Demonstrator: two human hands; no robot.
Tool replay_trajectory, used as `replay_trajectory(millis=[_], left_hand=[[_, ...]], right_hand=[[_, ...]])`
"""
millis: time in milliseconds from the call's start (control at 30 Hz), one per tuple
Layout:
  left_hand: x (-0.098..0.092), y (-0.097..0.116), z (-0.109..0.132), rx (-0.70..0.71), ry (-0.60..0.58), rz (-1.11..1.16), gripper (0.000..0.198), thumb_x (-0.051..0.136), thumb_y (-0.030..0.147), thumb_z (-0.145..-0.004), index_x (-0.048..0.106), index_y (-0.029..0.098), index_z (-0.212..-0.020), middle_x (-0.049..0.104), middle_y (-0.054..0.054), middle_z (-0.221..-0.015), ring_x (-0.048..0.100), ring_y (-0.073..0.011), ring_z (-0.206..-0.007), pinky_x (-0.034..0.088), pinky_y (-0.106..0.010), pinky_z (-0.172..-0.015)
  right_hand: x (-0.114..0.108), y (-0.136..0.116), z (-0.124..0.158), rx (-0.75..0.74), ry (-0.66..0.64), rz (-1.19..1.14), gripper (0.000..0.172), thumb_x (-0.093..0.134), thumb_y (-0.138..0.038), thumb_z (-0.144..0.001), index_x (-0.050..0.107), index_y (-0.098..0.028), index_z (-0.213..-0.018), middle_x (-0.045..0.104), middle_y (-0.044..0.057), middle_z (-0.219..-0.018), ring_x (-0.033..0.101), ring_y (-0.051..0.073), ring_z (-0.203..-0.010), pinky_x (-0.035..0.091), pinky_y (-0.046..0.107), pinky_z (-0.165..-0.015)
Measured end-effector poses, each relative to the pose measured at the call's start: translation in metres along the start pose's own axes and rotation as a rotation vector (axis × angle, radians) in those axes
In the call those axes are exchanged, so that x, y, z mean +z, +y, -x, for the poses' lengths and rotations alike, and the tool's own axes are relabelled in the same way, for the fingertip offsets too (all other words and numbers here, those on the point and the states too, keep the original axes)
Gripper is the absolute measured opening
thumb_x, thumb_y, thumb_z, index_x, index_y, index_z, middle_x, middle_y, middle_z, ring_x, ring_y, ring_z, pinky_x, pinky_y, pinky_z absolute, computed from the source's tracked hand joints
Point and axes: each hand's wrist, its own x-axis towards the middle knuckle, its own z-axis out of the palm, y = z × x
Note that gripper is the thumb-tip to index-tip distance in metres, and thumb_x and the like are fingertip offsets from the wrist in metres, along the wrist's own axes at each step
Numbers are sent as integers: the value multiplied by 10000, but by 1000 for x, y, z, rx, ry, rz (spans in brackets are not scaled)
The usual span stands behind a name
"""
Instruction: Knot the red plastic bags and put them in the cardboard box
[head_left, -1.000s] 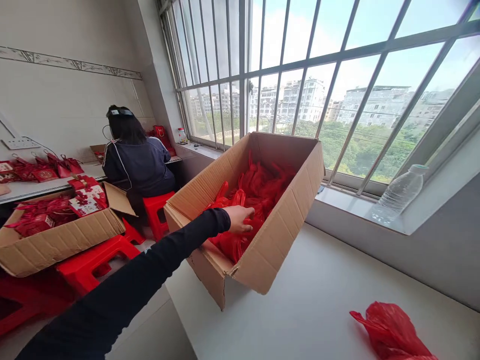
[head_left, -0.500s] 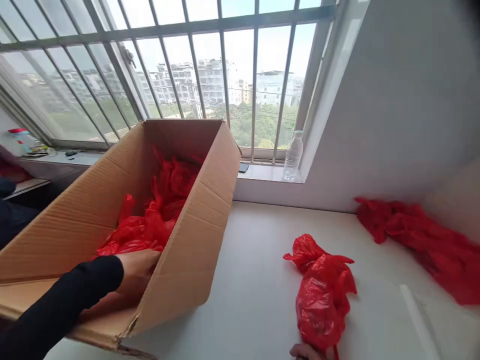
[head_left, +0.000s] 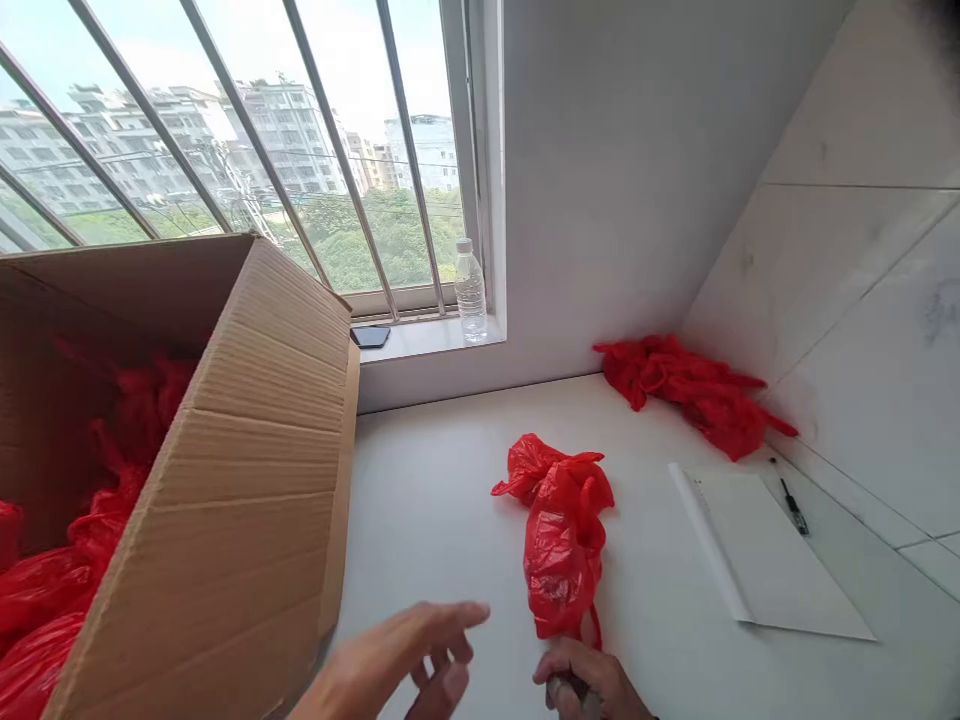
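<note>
A knotted red plastic bag, its contents hidden, lies on the white table in front of me. My left hand is above the table between the carton and this bag, fingers apart and nothing in them. Right at the bag's near end is my right hand, its fingers curled round a small greyish thing that I cannot make out. On the left stands a tall open cardboard box with several red plastic bags inside.
More red plastic bags are heaped against the wall at the back right. A white paper pad and a black pen lie on the right. On the barred window's sill are a clear bottle and a dark phone.
My left hand has come out of the cardboard box and over the table, empty. The view has turned to the right, bringing the pad and pen into fuller sight.
</note>
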Motion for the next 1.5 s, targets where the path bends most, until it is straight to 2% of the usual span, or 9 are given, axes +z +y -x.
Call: replay_trajectory(millis=[200,300,433,700,867,1033,1167,1300,1500], left_hand=[[152,-14,2,-95,-311,76,554,605,337,-898,496,275,-1437,593,-114,-1372,578,-307,-1241,507,-529,-1020],[186,-26,18,-99,-302,157,664,549,165,-853,424,281,-1494,532,-121,-1435,509,-317,-1321,448,-562,-1073],[179,-32,25,-152,-322,246,524,421,188,-953,430,283,-1468,554,-94,-1422,546,-228,-1300,481,-429,-1076],[164,-23,55,-288,-371,346,515,618,503,-890,592,283,-1355,631,-95,-1382,624,-267,-1214,566,-385,-955],[160,-19,0,-94,-291,58,314,482,381,-993,628,284,-1254,680,-76,-1246,673,-210,-1066,603,-363,-828],[185,-38,-72,0,-112,-100,332,490,237,-983,571,210,-1303,590,-105,-1338,535,-249,-1273,471,-474,-1047],[199,-56,-94,-10,-111,-253,265,621,323,-940,628,157,-1147,662,-60,-1063,633,-232,-1028,505,-479,-934],[183,-48,-67,13,-164,-295,139,572,249,-953,616,164,-853,582,21,-737,580,-163,-735,496,-376,-780],[137,-1,3,69,-239,-206,155,465,221,-964,604,238,-896,630,-17,-829,568,-198,-798,484,-349,-744]], right_hand=[[-52,-17,-12,168,273,-25,348,414,-476,-1007,604,-239,-1177,686,75,-1051,655,183,-868,534,290,-765],[-75,-14,-28,234,350,-51,456,433,-512,-998,458,-247,-1368,513,125,-1425,538,241,-1268,476,379,-1023],[-81,-19,-41,264,217,-185,620,445,-539,-987,299,-211,-1493,633,131,-1254,635,235,-1121,511,423,-1002],[-102,-53,-32,244,127,-270,341,566,-495,-944,611,-209,-1124,610,-6,-827,555,162,-743,514,298,-748],[-151,-48,-26,302,253,-232,399,581,-534,-932,550,-248,-1209,611,-20,-866,556,156,-752,493,266,-683],[-184,-38,-29,351,399,-69,501,599,-594,-902,532,-295,-1297,673,21,-1090,646,213,-1002,541,337,-895],[-193,-40,-28,231,466,188,630,554,-568,-926,397,-311,-1480,615,63,-1297,605,248,-1161,524,433,-1006],[-181,-62,-27,32,635,483,474,547,-502,-938,518,-320,-1374,620,52,-1212,626,233,-1031,560,441,-930],[-120,-73,-66,-99,99,465,481,455,-316,-1002,381,-339,-1477,531,65,-1377,552,235,-1228,530,440,-999]])
